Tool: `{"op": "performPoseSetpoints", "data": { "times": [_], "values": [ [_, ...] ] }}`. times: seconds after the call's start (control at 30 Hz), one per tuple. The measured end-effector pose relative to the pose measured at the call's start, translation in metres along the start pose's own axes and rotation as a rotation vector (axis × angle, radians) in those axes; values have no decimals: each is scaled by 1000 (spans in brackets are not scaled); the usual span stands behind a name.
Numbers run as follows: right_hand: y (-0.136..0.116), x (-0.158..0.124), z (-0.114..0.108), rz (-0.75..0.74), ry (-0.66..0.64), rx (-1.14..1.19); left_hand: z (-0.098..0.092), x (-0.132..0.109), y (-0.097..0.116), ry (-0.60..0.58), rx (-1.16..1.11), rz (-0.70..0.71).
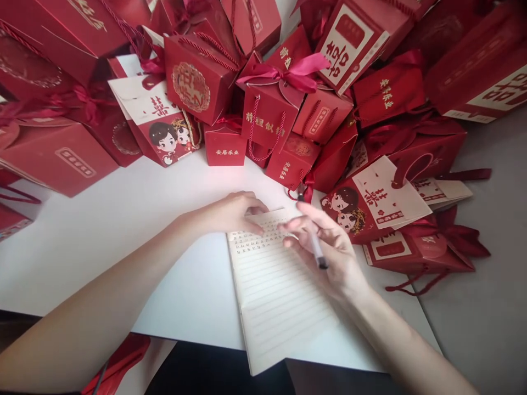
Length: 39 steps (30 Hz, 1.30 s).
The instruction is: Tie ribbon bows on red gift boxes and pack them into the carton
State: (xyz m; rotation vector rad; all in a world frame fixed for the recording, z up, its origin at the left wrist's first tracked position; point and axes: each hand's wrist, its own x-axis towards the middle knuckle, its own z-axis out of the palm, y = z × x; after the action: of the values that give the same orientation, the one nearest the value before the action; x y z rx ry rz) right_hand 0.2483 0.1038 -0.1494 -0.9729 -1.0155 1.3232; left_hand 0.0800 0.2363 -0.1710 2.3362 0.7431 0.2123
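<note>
A lined notebook page [280,296] lies on the white table [123,230], with a few rows of red writing at its top. My left hand [236,213] rests on the page's top left corner, fingers curled and pressed down on the paper. My right hand [329,249] hovers over the page's right side and holds a pen [315,241] loosely between its fingers, tip pointing away from the paper.
Many red gift boxes and bags [267,115] with gold characters and ribbons are piled along the table's far edge and right side. One box with a cartoon couple [168,140] stands at the left, another [349,211] lies by my right hand. The near table edge [185,337] runs below the notebook.
</note>
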Motion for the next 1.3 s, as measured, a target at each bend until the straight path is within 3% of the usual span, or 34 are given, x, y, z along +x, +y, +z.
{"op": "performPoseSetpoints", "data": {
  "times": [0.2,0.33,0.57,1.0,1.3],
  "values": [
    [11,5,-4,17,122,-26,-1,-2,-5,1,2,-15],
    [18,7,-4,89,109,-89,1,-2,-7,17,4,-4],
    [28,10,-5,53,293,-521,0,-3,-5,-11,-9,-34],
    [32,11,-4,33,180,-747,-1,-2,-3,-10,-11,-28],
    [32,10,-4,26,208,-808,-2,-1,2,-18,-5,-77]
  ]
}}
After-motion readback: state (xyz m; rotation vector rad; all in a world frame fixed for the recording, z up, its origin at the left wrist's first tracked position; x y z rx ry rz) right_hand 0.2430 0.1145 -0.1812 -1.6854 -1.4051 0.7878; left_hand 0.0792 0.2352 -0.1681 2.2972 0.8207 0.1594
